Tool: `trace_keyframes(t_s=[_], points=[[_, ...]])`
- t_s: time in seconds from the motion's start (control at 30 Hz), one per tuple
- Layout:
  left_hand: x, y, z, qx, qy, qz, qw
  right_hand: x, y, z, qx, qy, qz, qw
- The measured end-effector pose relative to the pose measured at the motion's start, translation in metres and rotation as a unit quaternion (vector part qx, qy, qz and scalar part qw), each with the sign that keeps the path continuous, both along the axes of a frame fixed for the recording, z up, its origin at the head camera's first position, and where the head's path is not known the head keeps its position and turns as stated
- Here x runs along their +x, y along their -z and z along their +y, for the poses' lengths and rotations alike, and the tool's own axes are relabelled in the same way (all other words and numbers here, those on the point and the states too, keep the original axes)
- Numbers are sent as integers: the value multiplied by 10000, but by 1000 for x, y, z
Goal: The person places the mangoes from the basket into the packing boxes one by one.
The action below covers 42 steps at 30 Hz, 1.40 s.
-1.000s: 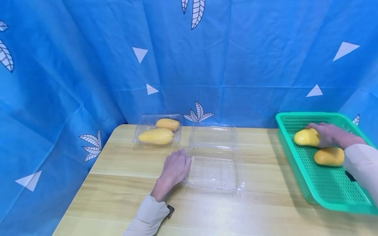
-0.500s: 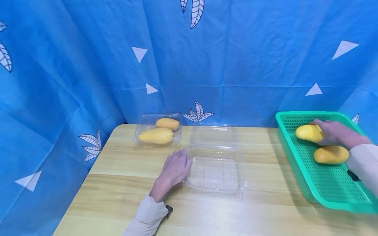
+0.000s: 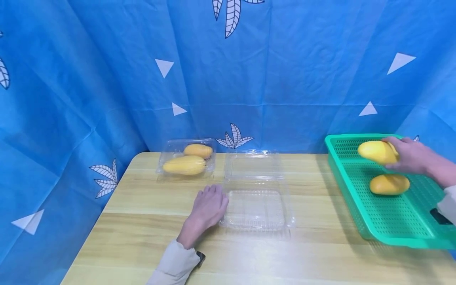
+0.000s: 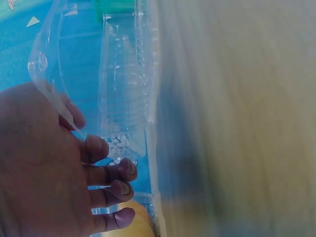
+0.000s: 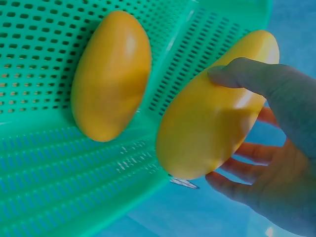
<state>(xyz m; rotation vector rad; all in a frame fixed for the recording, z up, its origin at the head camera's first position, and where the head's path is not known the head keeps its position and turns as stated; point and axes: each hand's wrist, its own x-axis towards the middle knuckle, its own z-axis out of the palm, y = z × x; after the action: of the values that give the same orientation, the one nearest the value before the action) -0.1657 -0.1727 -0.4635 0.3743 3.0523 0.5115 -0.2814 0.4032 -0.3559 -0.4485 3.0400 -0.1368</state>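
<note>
My right hand [image 3: 409, 155] grips a yellow mango [image 3: 378, 152] and holds it above the far part of the green basket [image 3: 367, 221]. In the right wrist view the thumb lies across this mango [image 5: 212, 123], with fingers around its far side. A second, more orange mango [image 3: 390, 184] lies in the basket. At the middle of the table an open clear plastic clamshell box [image 3: 254, 209] lies with its lid folded back. My left hand [image 3: 208, 208] holds the box's left edge; the left wrist view shows the plastic rim between thumb and curled fingers [image 4: 101, 180].
Another clear clamshell box [image 3: 171, 152], with two mangoes [image 3: 184, 165] inside, stands at the back left of the wooden table [image 3: 142, 237]. A blue curtain [image 3: 299, 71] hangs behind the table and along its left side.
My right hand has lifted the yellow mango off the basket's floor and moved it slightly back. The left hand has stayed at the box's edge. The head view has shifted a little.
</note>
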Motion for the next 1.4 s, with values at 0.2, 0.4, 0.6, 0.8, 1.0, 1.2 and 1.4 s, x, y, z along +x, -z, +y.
trace_keyframes(t_s=[0.2, 0.4, 0.6, 0.8, 1.0, 1.2, 1.4], points=[[-3, 1, 1, -98, -50, 117, 9999, 14, -15, -15, -26, 123, 235, 9996], [-5, 1, 2, -160, -82, 184, 9997, 31, -27, -46, -239, -23, 366, 9990], [-4, 0, 3, -283, -81, 284, 9992, 49, -31, -84, -675, -160, 455, 9966], [-3, 1, 1, -407, -105, 388, 9984, 64, -36, -126, -911, -733, 484, 9920], [-3, 2, 1, -301, -95, 325, 9990, 80, -24, -168, -1293, -1302, 406, 9822], [-3, 3, 3, -252, -87, 289, 9992, 90, -4, -197, -1419, -1501, -43, 9784], [-3, 4, 4, -198, -49, 306, 9993, 93, 7, -213, -1505, -1524, -428, 9759]])
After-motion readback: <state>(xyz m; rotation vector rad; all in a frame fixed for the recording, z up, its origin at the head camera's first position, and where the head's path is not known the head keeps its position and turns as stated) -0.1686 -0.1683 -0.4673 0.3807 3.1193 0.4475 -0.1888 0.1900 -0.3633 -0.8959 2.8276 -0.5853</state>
